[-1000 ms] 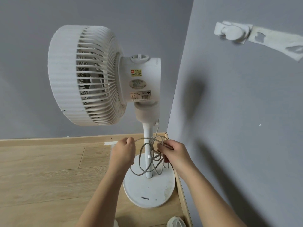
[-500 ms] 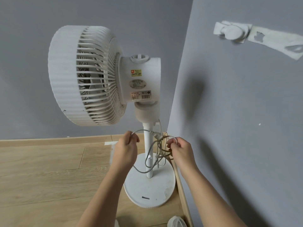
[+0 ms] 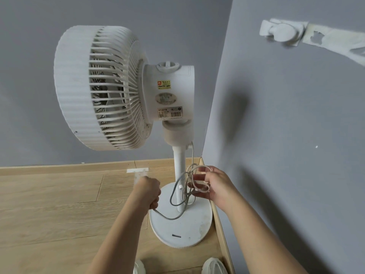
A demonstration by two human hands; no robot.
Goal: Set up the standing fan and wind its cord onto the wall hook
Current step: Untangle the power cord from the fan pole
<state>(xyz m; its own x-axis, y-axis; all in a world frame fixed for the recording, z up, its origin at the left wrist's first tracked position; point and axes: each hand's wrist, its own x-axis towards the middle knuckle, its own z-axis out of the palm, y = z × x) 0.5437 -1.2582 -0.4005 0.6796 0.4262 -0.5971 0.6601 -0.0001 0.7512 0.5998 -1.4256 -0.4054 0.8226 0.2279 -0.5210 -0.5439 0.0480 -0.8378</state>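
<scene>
Head view: our left hand [image 3: 147, 192] grips the cord [image 3: 171, 196]; our right hand [image 3: 215, 186] pinches its loops. It looks limp and light, so we'd hold the coils together.

— From where is the scene viewed?
— From a single wide-angle camera worn on the head, pointed forward and down into a room corner.
— How near is it set?
— Close to the fan [image 3: 122, 89]. The floor [image 3: 49, 204] is taken in below, and the shoe tips [image 3: 214, 265] are caught at the bottom edge.

White fan [image 3: 102, 88], ribbed grille; pale grey cord [image 3: 173, 196]; grey walls [image 3: 286, 135]; light wood-grain floor [image 3: 49, 204]; white wall hook [image 3: 282, 33].
</scene>
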